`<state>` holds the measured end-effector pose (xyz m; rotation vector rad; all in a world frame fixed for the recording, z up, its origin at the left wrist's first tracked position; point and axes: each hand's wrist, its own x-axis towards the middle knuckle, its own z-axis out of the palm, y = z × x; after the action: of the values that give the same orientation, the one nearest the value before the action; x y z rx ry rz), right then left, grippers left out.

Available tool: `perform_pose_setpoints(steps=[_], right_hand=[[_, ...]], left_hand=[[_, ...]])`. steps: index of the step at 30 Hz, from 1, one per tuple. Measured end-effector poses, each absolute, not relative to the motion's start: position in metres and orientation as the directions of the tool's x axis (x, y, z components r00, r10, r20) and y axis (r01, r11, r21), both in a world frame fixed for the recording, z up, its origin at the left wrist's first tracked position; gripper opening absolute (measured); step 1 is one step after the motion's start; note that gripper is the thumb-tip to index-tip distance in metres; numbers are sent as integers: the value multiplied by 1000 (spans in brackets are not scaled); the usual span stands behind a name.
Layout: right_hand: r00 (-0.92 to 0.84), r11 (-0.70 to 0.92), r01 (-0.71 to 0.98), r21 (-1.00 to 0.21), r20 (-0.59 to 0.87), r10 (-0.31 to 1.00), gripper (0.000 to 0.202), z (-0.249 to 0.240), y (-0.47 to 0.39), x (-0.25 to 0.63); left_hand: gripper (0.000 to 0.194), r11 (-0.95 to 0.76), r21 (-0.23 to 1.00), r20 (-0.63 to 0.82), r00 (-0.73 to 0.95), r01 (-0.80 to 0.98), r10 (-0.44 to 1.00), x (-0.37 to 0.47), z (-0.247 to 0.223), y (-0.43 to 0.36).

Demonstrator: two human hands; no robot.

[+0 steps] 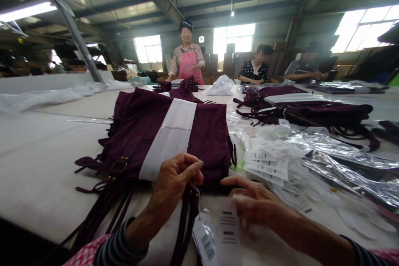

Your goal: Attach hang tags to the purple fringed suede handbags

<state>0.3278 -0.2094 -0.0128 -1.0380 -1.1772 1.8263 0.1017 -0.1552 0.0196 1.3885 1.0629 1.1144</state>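
Observation:
A stack of dark purple fabric bags lies before me, with a white paper band across the top one. At its near edge, my left hand is closed in a pinch; what sits between thumb and forefinger is too small to make out. Below it hangs a dark strap, and a white barcode hang tag in clear plastic dangles beside that. My right hand, somewhat blurred, has its thumb and fingers on a translucent white printed label, with the forefinger stretched toward the bags.
Loose printed labels are heaped right of the bags, beside shiny clear plastic bags. More purple bags lie farther right. Across the white table, a person in a pink apron stands; other people sit at the right.

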Motion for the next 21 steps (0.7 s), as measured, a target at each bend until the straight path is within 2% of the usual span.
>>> perform_pose_setpoints(steps=[3,6,9,14,17,19,21], right_hand=[[-409,-270,-83,-959,-215,887,55,-15,-213,324],[-388,-247,-113,-962,-186,903,40,-20,-210,314],[-349,-149,-58,-987,-119,929,25,-20,-199,307],[-334,56,101,-993,19,942,28,-10,-164,301],[-345,186,278,-942,82,935,27,0,-149,294],[-357,273,373,-887,134,924,30,5,-144,290],[-362,370,424,-826,220,906,34,8,-138,290]], left_hand=[[25,-62,996,51,175,61,983,101,21,-159],[24,-71,991,46,210,113,977,98,24,-163],[22,-111,971,43,303,211,952,95,25,-165],[15,-112,953,-37,474,282,880,91,20,-156],[16,-98,941,-55,430,325,901,86,14,-146],[19,-104,946,-22,383,306,924,84,8,-141],[20,-116,959,2,403,258,915,82,0,-136]])
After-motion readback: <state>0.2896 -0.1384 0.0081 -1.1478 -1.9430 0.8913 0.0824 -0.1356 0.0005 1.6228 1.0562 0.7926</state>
